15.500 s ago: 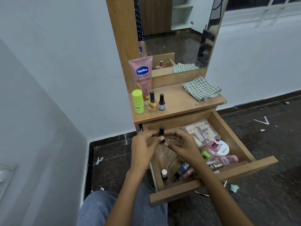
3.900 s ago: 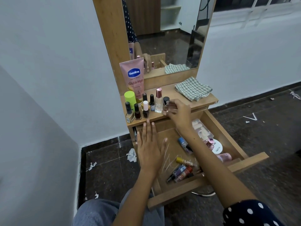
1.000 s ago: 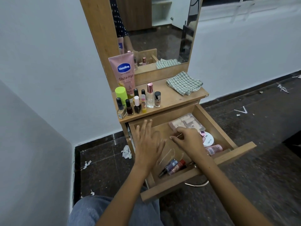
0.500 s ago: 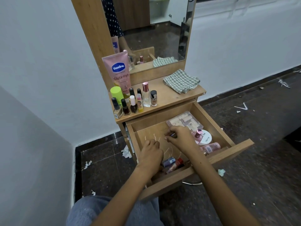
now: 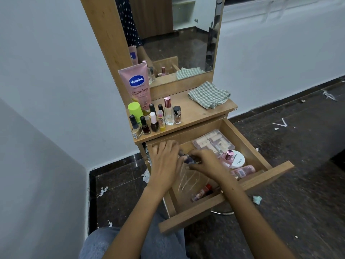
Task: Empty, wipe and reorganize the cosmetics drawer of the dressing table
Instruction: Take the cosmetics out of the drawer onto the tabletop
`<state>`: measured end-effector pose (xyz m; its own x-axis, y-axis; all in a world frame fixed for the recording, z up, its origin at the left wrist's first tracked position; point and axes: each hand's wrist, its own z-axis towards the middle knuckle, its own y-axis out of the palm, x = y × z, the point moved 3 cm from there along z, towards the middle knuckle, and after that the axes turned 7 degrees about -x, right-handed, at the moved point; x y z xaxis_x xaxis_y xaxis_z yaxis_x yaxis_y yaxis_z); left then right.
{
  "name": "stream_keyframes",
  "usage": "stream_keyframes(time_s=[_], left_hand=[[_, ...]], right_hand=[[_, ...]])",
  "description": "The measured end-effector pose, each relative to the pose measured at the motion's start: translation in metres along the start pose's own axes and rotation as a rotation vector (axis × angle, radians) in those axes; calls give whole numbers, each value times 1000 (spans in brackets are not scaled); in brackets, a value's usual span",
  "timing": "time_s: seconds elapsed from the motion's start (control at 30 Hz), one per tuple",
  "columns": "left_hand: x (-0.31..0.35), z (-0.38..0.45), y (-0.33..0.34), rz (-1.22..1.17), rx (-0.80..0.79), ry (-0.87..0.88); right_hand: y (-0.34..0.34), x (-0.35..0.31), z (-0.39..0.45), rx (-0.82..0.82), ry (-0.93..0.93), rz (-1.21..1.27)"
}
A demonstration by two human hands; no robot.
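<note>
— Fingers first, left to right: what are they doing?

— Left hand [image 5: 165, 161] curls its fingers round one end of a small dark bluish tube [image 5: 187, 160]; right hand [image 5: 204, 162] pinches the other end, fingertips bent; both hold it just above the floor of the pulled-out wooden drawer [image 5: 220, 204], near its back left corner.

— Which step, would you say?

— Emptying, I judge, well along but not finished; on the wooden tabletop [image 5: 194, 114] stand a pink lotion tube [image 5: 137, 86], a lime-green capped bottle [image 5: 134, 111], a cluster of small nail-polish bottles [image 5: 149, 123] and a clear glass perfume bottle with a pink cap [image 5: 168, 111]; farther right lies a folded green checked cloth [image 5: 209, 94], untouched.

— What remains inside?

— A reddish tube [image 5: 202, 192] by the front wall; a clear plastic box of pale blocks [image 5: 213, 142]; a pink-capped bottle [image 5: 228, 157] on a white round tin [image 5: 238, 161]; a pink bottle lying on its side [image 5: 242, 170].

— Next move?

— Probably lifting the dark tube up and left to a free spot beside the bottles, without toppling them; wiping comes only after the rest is out.
</note>
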<state>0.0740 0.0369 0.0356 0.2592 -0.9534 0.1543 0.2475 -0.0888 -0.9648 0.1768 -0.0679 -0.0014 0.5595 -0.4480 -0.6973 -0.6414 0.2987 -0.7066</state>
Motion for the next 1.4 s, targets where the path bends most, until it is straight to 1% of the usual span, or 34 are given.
stream_keyframes(time_s=[0.07,0.1,0.13,0.23,0.3,0.37,0.5,0.6,0.87,1.0,1.07,1.13,1.23,1.33,1.4], left_hand=[[-1,-3,1,-54,129,-40],[-3,-3,3,-41,162,-72],[-6,-1,5,-9,157,-105],[-16,6,14,77,57,-157],[-21,9,21,118,-14,-152],[-23,12,28,135,-59,-141],[-21,13,31,139,-56,-181],[-20,12,30,147,-63,-172],[-20,10,27,129,-75,-160],[-18,11,25,118,-77,-158],[-17,11,24,114,-73,-159],[-17,11,23,118,-62,-161],[-17,11,24,115,-54,-148],[-18,12,25,118,-42,-143],[-19,12,26,125,-39,-149]], right_hand=[[-3,-3,-1,45,-7,59],[-5,-5,-1,87,-16,84],[-7,-7,-1,141,-33,108],[-17,-12,-2,337,-75,221],[-29,-15,0,508,-38,263],[-41,-24,6,640,-15,288],[-54,-38,33,767,-30,345],[-56,-42,50,779,-14,328],[-52,-45,63,744,-75,310],[-50,-40,61,663,-47,347],[-50,-35,48,661,-22,262],[-48,-29,26,650,-45,127],[-44,-23,-8,583,-50,-98],[-44,-11,-34,610,17,-312],[-47,-3,-49,587,110,-327]])
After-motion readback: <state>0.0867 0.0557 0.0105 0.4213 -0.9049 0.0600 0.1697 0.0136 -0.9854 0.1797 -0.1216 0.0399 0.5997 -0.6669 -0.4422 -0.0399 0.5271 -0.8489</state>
